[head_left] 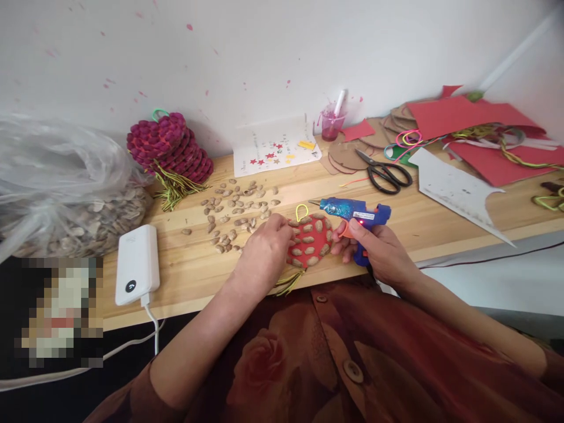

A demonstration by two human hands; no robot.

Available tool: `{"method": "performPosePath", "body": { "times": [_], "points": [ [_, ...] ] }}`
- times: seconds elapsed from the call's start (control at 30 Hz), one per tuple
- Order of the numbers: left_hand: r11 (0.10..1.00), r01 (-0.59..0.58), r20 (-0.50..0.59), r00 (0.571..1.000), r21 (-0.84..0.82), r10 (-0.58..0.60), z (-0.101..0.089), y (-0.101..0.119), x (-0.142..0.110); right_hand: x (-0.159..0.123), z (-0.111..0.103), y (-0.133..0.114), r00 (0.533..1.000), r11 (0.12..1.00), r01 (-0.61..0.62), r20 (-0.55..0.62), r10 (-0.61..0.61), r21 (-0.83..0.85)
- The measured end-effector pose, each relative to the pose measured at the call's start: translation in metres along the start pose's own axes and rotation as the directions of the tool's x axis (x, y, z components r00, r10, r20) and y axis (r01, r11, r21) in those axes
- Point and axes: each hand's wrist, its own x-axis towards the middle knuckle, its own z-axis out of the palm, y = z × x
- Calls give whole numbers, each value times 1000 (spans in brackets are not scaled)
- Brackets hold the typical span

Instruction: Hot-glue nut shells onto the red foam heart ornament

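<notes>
My right hand (pixel 388 252) is wrapped round a blue hot glue gun (pixel 343 208), its nozzle pointing left above a red disc (pixel 299 249). Rows of unshelled peanuts (pixel 312 239) sit on the disc, with a yellow loop (pixel 301 212) at its top and a green tassel (pixel 291 283) at its bottom edge. At the disc's left side, my left hand (pixel 267 252) is closed, fingertips pressed together over the edge peanuts; what they hold is hidden. Loose peanuts (pixel 240 205) lie scattered on the table beyond the left hand.
Left are a white power bank (pixel 137 264) with a cable, a clear plastic bag (pixel 74 194) and a stack of purple discs (pixel 171 147). A printed sheet (pixel 247 158) and a pink cup (pixel 331 126) stand by the wall. Black scissors (pixel 385 176), cardboard and red sheets (pixel 476 117) lie right.
</notes>
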Motion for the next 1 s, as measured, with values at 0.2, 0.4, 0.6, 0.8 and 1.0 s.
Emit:
{"method": "performPosePath", "body": {
  "times": [0.2, 0.4, 0.6, 0.8, 1.0],
  "points": [
    [1000, 12, 19, 1000, 20, -12, -1, 0, 1, 0, 0, -1, 1000, 1000, -7, 11, 7, 28],
    [999, 18, 44, 999, 44, -20, -3, 2, 2, 1, 0, 1, 999, 999, 6, 31, -7, 41],
    [998, 22, 47, 999, 50, -25, -2, 2, 3, 0, -1, 0, 1000, 999, -2, 24, 1, 35],
    [999, 34, 25, 999, 25, -34, 0, 2, 2, -1, 0, -2, 1000, 1000, -9, 23, 8, 17],
    [984, 24, -35, 999, -175, -31, -8, -6, -1, -1, -1, -3, 999, 1000, -5, 36, 4, 27]
  ]
}}
